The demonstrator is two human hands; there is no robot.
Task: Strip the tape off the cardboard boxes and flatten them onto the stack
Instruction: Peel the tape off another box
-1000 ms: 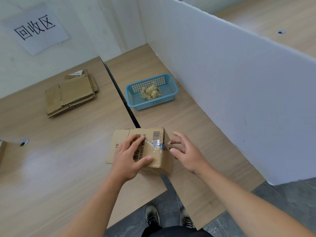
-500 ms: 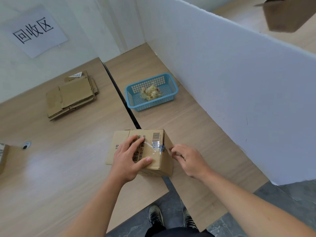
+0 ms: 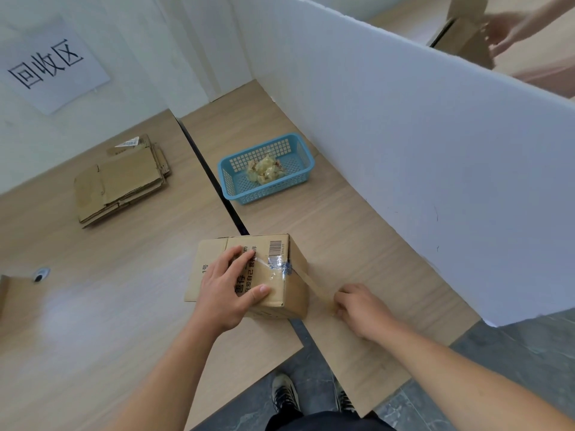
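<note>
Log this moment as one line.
left hand: pressing brown cardboard box | right hand: pinching clear tape strip, part-peeled | blue plastic basket: holds crumpled tape

Your wooden tabletop (image 3: pixel 124 306), split by a dark seam (image 3: pixel 214 178), carried a taped cardboard box (image 3: pixel 298 297) at its near edge, a stack of flattened cardboard (image 3: pixel 124 181) far left, and a blue basket (image 3: pixel 267 191) near the white partition (image 3: pixel 404 150).

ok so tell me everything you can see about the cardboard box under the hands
The cardboard box is brown, corrugated and not yet flattened. It sits on the wooden table, over the dark seam between two tabletops. Its top carries black print, a barcode and clear tape. The left hand presses flat on top. The right hand pinches a tape strip stretched from its right side.
</note>
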